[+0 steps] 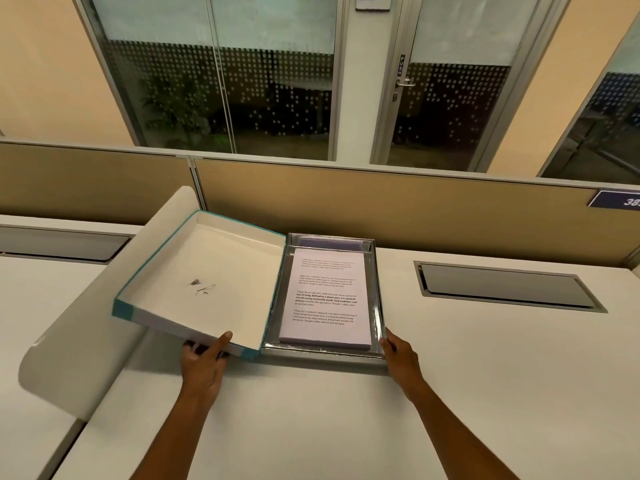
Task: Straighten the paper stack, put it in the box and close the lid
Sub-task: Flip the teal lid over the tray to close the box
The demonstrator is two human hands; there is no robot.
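A stack of printed white paper [325, 299] lies squared inside the shiny silver-lined box [377, 306] on the white desk. The box's lid [204, 278], teal outside and white inside, stands hinged open to the left and tilted up off the desk. My left hand [204, 363] grips the lid's near edge, thumb on the inner face and fingers underneath. My right hand [400, 356] rests against the box's near right corner, touching its rim; its fingers are partly hidden by the box.
A curved white panel [86, 334] rises at the desk's left side, under the lid. A grey cable hatch [505, 287] is set into the desk at the right. A tan partition [381, 202] runs behind the box.
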